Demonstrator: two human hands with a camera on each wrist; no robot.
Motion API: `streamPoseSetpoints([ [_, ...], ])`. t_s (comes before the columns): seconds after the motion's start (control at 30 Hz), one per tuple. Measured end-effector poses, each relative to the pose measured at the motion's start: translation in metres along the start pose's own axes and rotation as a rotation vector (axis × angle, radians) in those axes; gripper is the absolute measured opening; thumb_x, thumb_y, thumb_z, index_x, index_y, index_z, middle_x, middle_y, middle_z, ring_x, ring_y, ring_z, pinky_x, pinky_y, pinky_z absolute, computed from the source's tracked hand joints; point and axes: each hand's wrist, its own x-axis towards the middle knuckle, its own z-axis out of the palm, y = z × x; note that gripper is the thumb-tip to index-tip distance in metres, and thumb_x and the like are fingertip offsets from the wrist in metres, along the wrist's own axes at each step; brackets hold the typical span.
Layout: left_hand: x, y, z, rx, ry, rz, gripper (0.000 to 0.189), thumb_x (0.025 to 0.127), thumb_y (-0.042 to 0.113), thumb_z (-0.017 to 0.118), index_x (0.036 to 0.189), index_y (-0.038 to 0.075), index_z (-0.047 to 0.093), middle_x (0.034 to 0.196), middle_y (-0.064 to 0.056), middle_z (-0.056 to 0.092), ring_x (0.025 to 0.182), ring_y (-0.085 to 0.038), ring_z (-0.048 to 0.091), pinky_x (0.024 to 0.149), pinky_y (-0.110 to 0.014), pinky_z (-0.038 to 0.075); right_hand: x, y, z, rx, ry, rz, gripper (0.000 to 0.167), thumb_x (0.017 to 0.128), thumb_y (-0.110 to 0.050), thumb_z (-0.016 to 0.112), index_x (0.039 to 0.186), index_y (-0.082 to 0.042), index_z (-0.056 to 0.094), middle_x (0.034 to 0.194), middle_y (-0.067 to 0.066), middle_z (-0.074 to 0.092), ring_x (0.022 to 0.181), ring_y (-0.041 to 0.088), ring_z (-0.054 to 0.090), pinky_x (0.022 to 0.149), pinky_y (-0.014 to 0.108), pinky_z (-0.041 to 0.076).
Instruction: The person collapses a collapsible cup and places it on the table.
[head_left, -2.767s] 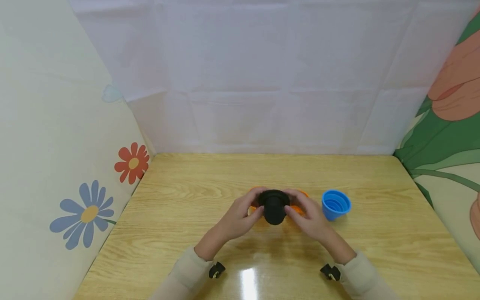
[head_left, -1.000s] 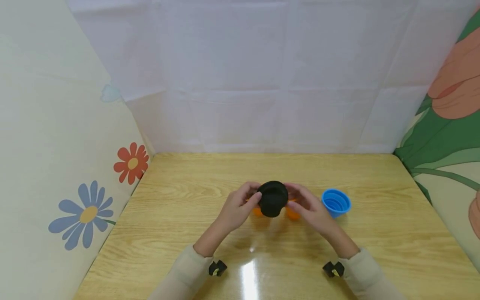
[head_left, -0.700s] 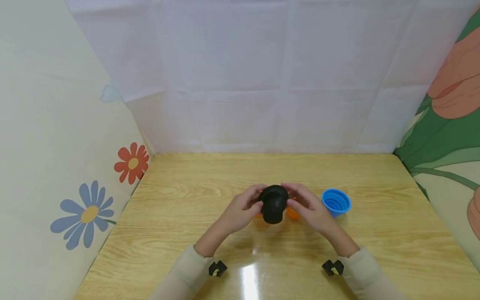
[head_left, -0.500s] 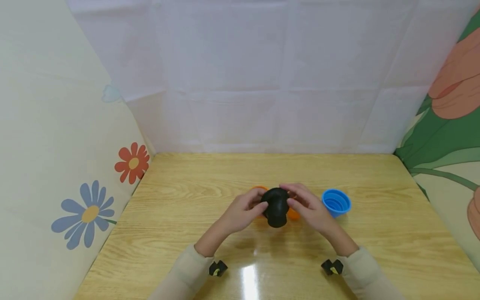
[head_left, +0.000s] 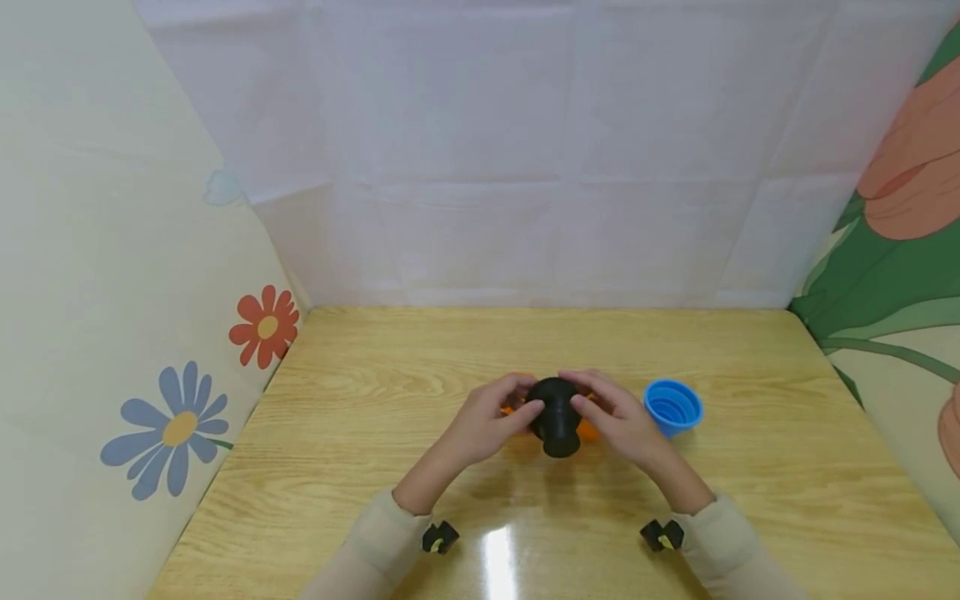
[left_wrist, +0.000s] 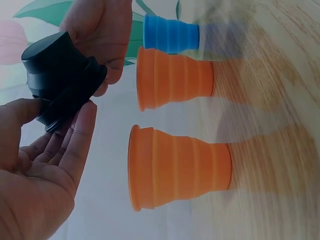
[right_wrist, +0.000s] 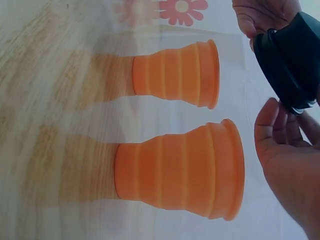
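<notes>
Both hands hold a black collapsible cup (head_left: 557, 417) above the table, tilted, its narrow base towards the person. It looks partly folded, with stacked rings bunched in the left wrist view. My left hand (head_left: 483, 423) grips its left side between thumb and fingers. On the other side, my right hand (head_left: 617, 423) holds it with thumb and fingertips. Two orange collapsible cups stand extended and upright just beyond, mostly hidden by the hands in the head view. The left wrist view shows the nearer orange cup (left_wrist: 177, 167) and the other orange cup (left_wrist: 175, 77).
A blue collapsible cup (head_left: 672, 406) stands upright and extended to the right of the right hand. The wooden table (head_left: 390, 350) meets a white cloth backdrop (head_left: 480, 158) at its far edge. Flower-patterned cloths hang at both sides.
The black cup has tipped so that its narrow end points down towards the person and slightly right. Both hands have lowered a little, fingers shifting around it. The other cups stay put.
</notes>
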Motion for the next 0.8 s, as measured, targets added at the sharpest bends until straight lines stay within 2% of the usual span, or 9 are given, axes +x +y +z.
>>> streamPoseSetpoints([
  [0.1, 0.0, 0.001, 0.001, -0.021, 0.008, -0.015, 0.033, 0.101, 0.022, 0.065, 0.127, 0.003, 0.062, 0.109, -0.013, 0.069, 0.093, -0.024, 0.069, 0.074, -0.032, 0.062, 0.0, 0.002, 0.001, -0.013, 0.015, 0.028, 0.037, 0.106, -0.017, 0.054, 0.142, -0.008, 0.056, 0.134, 0.012, 0.059, 0.124, 0.032, 0.056, 0.102, 0.039, 0.051],
  [0.27, 0.001, 0.003, 0.003, -0.056, 0.008, -0.039, 0.032, 0.102, 0.021, 0.063, 0.126, 0.001, 0.062, 0.109, -0.016, 0.067, 0.09, -0.024, 0.069, 0.069, -0.039, 0.063, 0.0, 0.004, 0.002, -0.025, 0.046, 0.03, 0.034, 0.104, -0.016, 0.058, 0.136, -0.007, 0.061, 0.126, 0.011, 0.062, 0.118, 0.03, 0.06, 0.097, 0.036, 0.054],
  [0.53, 0.001, 0.005, 0.002, 0.089, 0.046, 0.017, 0.021, 0.099, 0.019, 0.068, 0.115, 0.005, 0.068, 0.098, -0.006, 0.072, 0.073, -0.011, 0.065, 0.061, -0.025, 0.057, 0.0, 0.002, 0.006, -0.061, 0.093, -0.03, 0.025, 0.1, -0.008, 0.064, 0.124, -0.005, 0.066, 0.112, 0.011, 0.065, 0.102, 0.017, 0.064, 0.084, 0.028, 0.059],
  [0.7, 0.002, 0.004, 0.002, 0.121, 0.07, 0.05, 0.017, 0.094, 0.011, 0.07, 0.11, 0.005, 0.07, 0.093, -0.005, 0.074, 0.068, -0.006, 0.064, 0.059, -0.023, 0.056, 0.001, 0.001, 0.01, -0.103, 0.129, -0.065, 0.022, 0.098, -0.004, 0.065, 0.119, -0.003, 0.068, 0.106, 0.01, 0.066, 0.096, 0.013, 0.064, 0.079, 0.027, 0.06],
  [0.8, 0.002, 0.004, 0.003, 0.107, 0.07, 0.063, 0.017, 0.094, 0.008, 0.068, 0.111, 0.004, 0.07, 0.092, -0.007, 0.073, 0.068, -0.009, 0.065, 0.058, -0.025, 0.058, 0.0, 0.001, 0.011, -0.126, 0.154, -0.072, 0.02, 0.098, -0.003, 0.065, 0.118, -0.002, 0.069, 0.106, 0.011, 0.067, 0.095, 0.013, 0.065, 0.078, 0.027, 0.061],
])
